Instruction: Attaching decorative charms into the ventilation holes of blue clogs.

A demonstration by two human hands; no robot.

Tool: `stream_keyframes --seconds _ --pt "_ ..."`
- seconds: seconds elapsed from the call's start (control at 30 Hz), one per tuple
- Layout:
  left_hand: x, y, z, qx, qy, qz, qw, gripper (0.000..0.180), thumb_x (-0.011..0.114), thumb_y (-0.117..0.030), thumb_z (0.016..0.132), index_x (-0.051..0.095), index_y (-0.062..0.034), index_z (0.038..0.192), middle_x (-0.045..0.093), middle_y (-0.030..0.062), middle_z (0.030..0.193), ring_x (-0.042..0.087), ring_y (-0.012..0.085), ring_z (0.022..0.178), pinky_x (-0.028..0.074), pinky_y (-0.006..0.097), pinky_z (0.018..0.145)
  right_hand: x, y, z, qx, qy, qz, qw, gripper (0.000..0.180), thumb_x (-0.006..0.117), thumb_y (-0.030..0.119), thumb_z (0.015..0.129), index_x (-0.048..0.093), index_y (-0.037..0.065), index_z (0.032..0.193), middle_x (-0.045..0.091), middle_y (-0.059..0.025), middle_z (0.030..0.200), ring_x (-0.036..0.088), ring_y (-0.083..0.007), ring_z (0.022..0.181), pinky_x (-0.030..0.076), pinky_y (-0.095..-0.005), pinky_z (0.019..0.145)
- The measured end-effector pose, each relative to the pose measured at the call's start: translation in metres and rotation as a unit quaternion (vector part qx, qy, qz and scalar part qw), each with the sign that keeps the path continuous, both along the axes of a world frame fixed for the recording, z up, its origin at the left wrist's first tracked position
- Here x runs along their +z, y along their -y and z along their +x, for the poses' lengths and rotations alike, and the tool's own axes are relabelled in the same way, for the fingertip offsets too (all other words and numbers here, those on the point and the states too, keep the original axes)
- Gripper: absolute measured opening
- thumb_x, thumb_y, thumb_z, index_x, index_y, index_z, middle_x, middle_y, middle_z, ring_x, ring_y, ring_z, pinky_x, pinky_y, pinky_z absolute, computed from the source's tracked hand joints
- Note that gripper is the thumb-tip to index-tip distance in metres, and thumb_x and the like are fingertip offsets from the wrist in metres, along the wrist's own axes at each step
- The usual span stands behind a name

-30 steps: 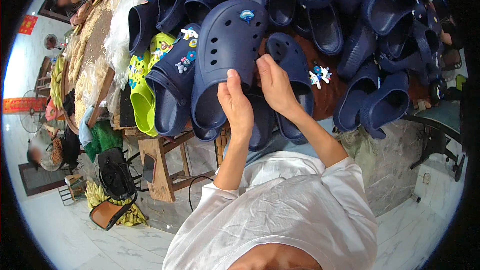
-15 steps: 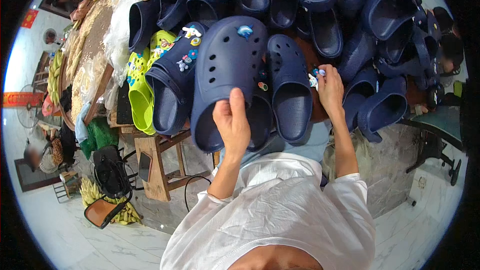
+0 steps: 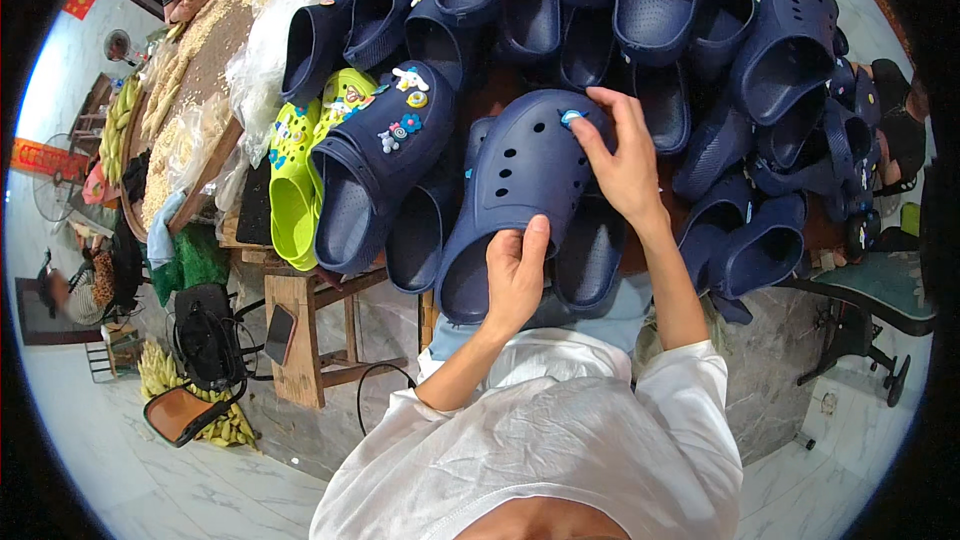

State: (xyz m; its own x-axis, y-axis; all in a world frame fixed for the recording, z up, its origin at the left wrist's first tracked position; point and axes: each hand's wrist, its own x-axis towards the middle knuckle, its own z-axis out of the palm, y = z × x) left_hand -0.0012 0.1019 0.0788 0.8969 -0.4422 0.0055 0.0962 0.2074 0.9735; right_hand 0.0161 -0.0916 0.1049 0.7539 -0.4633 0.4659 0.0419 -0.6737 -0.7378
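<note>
Bright indoor light, strongest at the far left, under a fisheye's curve.
The wall (image 3: pixel 65 90) there washes out to bluish white; the clear plastic (image 3: pixel 280 30) catches glare. The held navy clog (image 3: pixel 520 165) has a soft sheen, while shadow fills the openings of the clogs (image 3: pixel 785 15) beyond. The left hand (image 3: pixel 517 275) and right hand (image 3: pixel 625 160) look sharp. The tiled floor (image 3: pixel 190 485) bends toward a black border.

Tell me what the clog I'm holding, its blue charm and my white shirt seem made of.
Clog: probably moulded foam or rubber; mostly matt, with clean round holes. Charm: perhaps plastic or rubber, being brightly coloured; finish too small to judge. Shirt: soft matt fabric, visibly creased.
</note>
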Motion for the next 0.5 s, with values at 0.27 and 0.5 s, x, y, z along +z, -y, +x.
stream_keyframes --seconds 0.27,0.5 --pt "-0.045 -0.014 0.02 -0.057 -0.161 -0.151 0.974 0.036 0.053 -0.005 0.087 0.056 0.0047 0.121 0.06 0.0117 0.123 0.06 0.0191 0.108 0.047 0.03 0.09 -0.002 0.0 0.005 0.036 -0.012 -0.008 0.999 0.037 0.063 0.028 0.096 0.057 0.002 0.121 0.059 -0.0183 0.115 0.059 -0.0354 0.109 0.045 -0.0409 0.095" --pt "-0.016 0.027 0.047 0.035 -0.404 -0.271 0.873 0.035 0.055 -0.023 0.099 0.055 -0.0095 0.132 0.06 0.0096 0.131 0.06 0.0233 0.117 0.052 0.039 0.098 0.001 -0.004 -0.002 0.032 -0.025 -0.02 0.999 0.035 0.062 0.025 0.096 0.059 0.002 0.122 0.059 -0.0169 0.117 0.058 -0.0352 0.11 0.045 -0.0409 0.095"
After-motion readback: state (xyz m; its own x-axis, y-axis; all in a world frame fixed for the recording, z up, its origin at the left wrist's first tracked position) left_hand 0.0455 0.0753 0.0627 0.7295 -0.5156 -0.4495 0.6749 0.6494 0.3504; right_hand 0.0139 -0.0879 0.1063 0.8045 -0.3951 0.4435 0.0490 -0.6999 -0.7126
